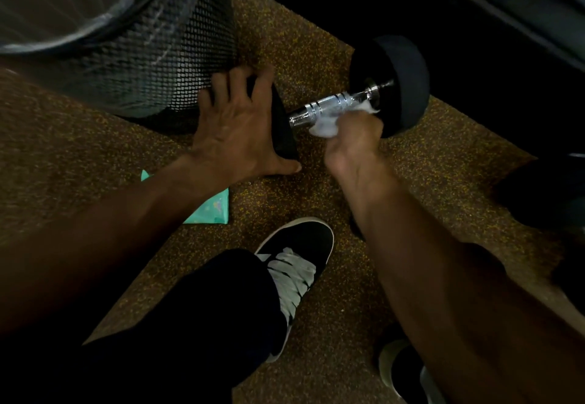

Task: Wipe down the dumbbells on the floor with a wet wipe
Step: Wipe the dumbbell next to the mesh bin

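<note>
- Head view: a dumbbell with black round rubber ends and a chrome knurled handle [335, 104] lies on the speckled brown rubber floor [316, 302], beside a black mesh bin [152, 65].
- The left hand [235, 128], fingers spread flat, steadies the near end.
- The right hand [351, 138], closed, presses a crumpled white wet wipe [329, 125] to the handle.
- It looks heavy, rigid and prone to roll; the chrome is likely slick when wet, so bracing an end seems best.
- A teal wipe packet [210, 210] lies near; its print is unreadable.

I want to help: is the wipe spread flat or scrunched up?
Scrunched up: the wipe bunches in the right hand, against the dumbbell handle.
</note>
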Demonstrator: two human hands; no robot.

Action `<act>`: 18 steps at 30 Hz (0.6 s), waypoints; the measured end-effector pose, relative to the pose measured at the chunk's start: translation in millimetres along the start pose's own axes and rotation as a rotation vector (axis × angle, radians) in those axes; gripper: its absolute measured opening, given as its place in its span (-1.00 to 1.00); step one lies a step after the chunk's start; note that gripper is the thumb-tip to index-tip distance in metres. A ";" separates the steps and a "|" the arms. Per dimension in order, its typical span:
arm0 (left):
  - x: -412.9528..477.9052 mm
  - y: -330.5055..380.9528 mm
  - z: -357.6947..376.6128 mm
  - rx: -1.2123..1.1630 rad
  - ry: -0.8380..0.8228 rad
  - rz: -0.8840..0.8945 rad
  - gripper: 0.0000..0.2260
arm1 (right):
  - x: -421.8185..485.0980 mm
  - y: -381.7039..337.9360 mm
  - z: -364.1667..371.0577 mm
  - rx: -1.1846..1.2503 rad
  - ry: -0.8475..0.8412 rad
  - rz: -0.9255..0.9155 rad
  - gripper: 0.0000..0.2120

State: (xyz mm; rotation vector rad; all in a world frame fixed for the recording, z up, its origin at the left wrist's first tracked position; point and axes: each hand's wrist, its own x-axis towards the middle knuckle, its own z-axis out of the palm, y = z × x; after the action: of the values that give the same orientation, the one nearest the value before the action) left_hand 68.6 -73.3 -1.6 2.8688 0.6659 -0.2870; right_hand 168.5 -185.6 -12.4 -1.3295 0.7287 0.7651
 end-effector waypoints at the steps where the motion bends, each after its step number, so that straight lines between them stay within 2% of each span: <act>1: -0.3 -0.2 0.4 0.000 0.006 0.003 0.28 | -2.9 11.8 -3.1 0.062 0.004 0.046 -0.71; 5: -1.4 -1.6 0.9 0.010 0.020 0.016 0.26 | -3.3 30.0 -10.6 0.011 -0.129 0.113 -0.65; 8: -0.8 -2.0 1.0 0.024 0.034 0.022 0.26 | 5.3 17.0 -9.8 0.185 -0.134 0.168 -0.56; 12: 3.2 -5.0 -0.1 0.056 0.044 0.046 0.24 | -8.6 15.9 -12.4 0.221 -0.157 0.212 -0.68; 14: 8.2 -7.9 -4.4 0.076 0.029 0.067 0.22 | -14.8 11.8 -28.2 0.179 -0.222 0.211 -0.65; 16: 15.4 -11.5 -10.4 0.113 -0.004 0.093 0.22 | -15.7 0.8 -40.8 0.099 -0.235 0.060 -0.62; 17: 18.9 -12.6 -13.9 0.135 -0.023 0.110 0.23 | -16.8 -6.7 -43.6 -0.003 -0.205 -0.112 -0.64; 18: 22.6 -13.4 -17.4 0.161 -0.041 0.129 0.23 | -15.8 -14.7 -43.1 -0.206 -0.140 -0.336 -0.65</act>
State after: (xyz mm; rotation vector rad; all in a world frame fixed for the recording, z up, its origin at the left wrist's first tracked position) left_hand 85.0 -48.3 8.2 3.0320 0.4678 -0.3964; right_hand 170.6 -230.6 4.4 -1.5192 0.3081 0.6647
